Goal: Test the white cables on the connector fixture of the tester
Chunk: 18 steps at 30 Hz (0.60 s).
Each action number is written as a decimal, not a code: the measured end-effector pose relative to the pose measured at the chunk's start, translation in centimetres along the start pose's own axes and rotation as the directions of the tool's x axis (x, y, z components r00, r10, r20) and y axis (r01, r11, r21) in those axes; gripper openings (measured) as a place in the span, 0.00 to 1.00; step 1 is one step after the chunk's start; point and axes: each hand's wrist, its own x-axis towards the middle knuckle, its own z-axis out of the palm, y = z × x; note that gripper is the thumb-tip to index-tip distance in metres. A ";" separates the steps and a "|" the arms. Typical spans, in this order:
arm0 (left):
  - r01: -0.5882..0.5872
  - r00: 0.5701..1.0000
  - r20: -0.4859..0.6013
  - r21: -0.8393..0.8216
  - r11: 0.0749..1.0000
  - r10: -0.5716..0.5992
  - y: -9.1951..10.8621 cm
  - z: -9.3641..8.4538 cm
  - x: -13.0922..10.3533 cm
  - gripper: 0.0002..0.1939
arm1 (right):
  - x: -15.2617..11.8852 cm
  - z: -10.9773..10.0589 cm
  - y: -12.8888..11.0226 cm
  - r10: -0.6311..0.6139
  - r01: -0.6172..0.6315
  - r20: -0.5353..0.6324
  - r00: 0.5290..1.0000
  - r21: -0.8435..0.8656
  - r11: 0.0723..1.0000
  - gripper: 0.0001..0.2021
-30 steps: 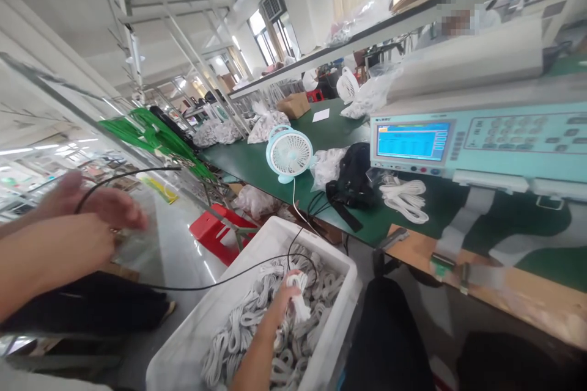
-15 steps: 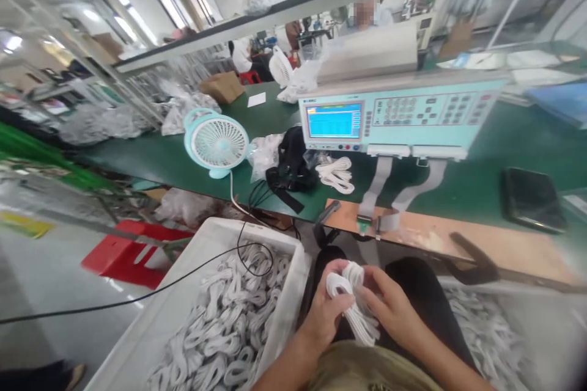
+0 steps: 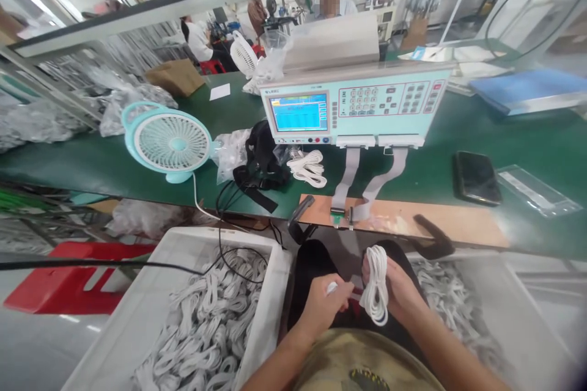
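A coiled white cable (image 3: 377, 286) hangs in my right hand (image 3: 398, 278), whose fingers wrap round it from behind, over my lap. Just left of it, my left hand (image 3: 322, 300) is pinched closed on a small white piece that looks like a cable end; most of it is hidden by the fingers. Beyond my hands, a tester (image 3: 353, 107) with a lit screen stands on the green bench. Two grey ribbon cables (image 3: 347, 178) run from its front down to small connectors on a wooden board (image 3: 440, 220) at the bench edge.
A white bin (image 3: 177, 241) of coiled cables stands at my left, another bin (image 3: 498, 293) at my right. On the bench are a fan (image 3: 172, 142), a black strap (image 3: 263, 159), a loose white coil (image 3: 308, 168) and a phone (image 3: 477, 177). A black cord (image 3: 114, 265) crosses the left bin.
My hands have moved apart. The coil, held between both hands before, is now upright in my right hand, while my left pinches a small white piece. The view has shifted rightward.
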 end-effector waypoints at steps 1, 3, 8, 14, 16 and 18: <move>-0.006 1.000 0.022 0.015 1.000 0.005 0.0 0.2 0.0 0.10 | 0.0 0.1 0.0 0.009 -0.009 0.009 1.000 0.013 1.000 0.08; -0.056 0.995 0.089 0.030 0.998 0.053 0.3 0.6 -0.1 0.10 | 0.1 0.3 0.0 0.017 -0.018 0.012 1.000 0.054 0.998 0.08; -0.384 0.915 0.221 0.213 0.898 0.339 0.8 1.0 -0.4 0.11 | 0.3 0.1 0.3 0.013 -0.007 -0.025 1.000 0.214 0.977 0.08; -0.564 0.826 0.187 0.274 0.779 0.532 0.7 1.5 -0.3 0.10 | 0.1 -1.1 1.8 0.056 -0.048 -0.038 0.998 0.185 0.982 0.10; -0.557 0.829 0.151 0.289 0.778 0.538 0.6 1.5 -0.2 0.09 | 0.2 -1.9 2.4 0.053 -0.047 -0.052 0.997 0.104 0.993 0.12; -0.542 0.836 0.113 0.314 0.779 0.537 0.6 1.2 -0.1 0.09 | 0.2 -2.9 2.5 0.043 -0.045 -0.066 0.997 -0.026 0.999 0.16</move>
